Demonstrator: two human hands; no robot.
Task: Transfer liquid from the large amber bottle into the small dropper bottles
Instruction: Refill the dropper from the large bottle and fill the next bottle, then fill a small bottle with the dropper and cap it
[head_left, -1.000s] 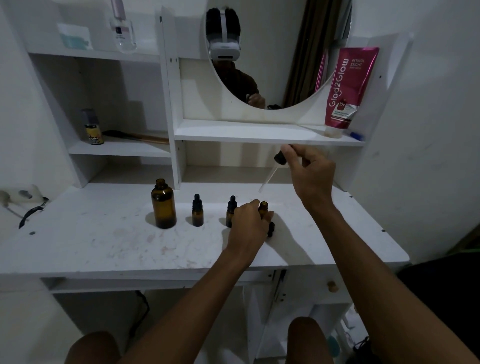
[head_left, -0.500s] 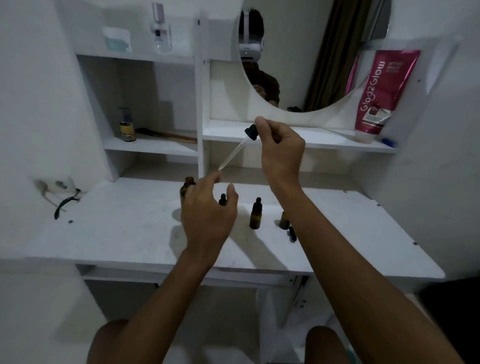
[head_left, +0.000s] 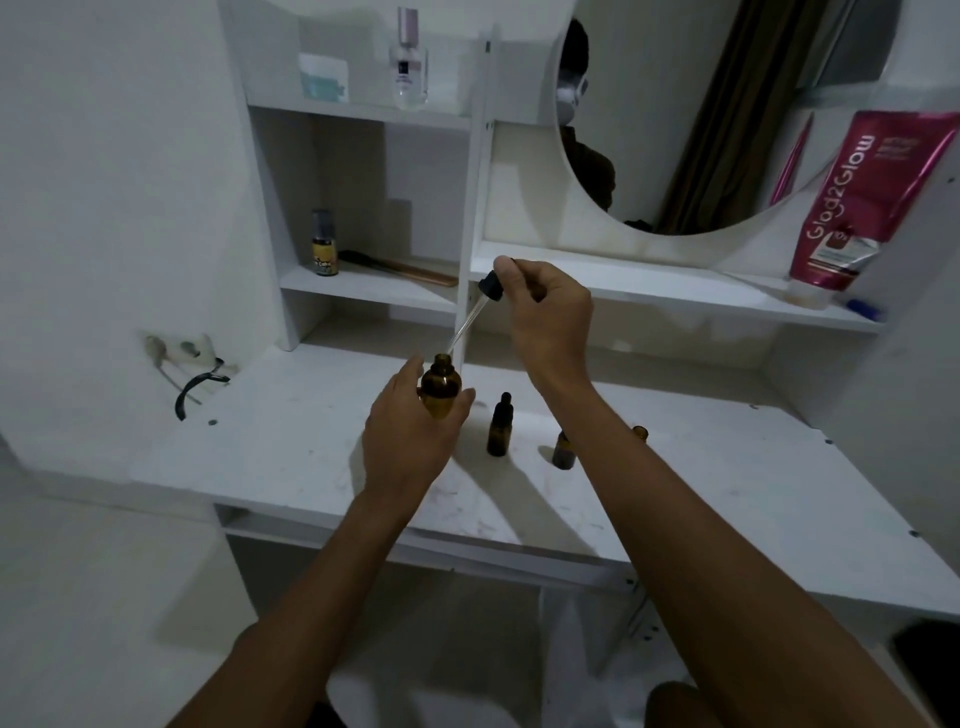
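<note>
My left hand (head_left: 413, 431) grips the large amber bottle (head_left: 440, 385), which is uncapped and stands on or just above the white table (head_left: 291, 447). My right hand (head_left: 545, 317) pinches the black bulb of a glass dropper (head_left: 475, 317). Its thin tube slants down-left, the tip just above the bottle's open mouth. To the right stands a small capped dropper bottle (head_left: 500, 425). A second small amber bottle (head_left: 563, 449) is partly hidden behind my right forearm. An open small bottle (head_left: 640, 433) peeks out past the arm.
Shelves rise behind the table, with a small yellow-labelled bottle (head_left: 324, 249), a comb (head_left: 402, 269), a perfume bottle (head_left: 409, 60), a round mirror (head_left: 691, 114) and a pink tube (head_left: 852, 208). A wall socket with a black cable (head_left: 197, 384) is at the left.
My left hand left the small open bottle, moved left and took hold of the large amber bottle. My right hand carried the dropper left until its tip is over that bottle's mouth.
</note>
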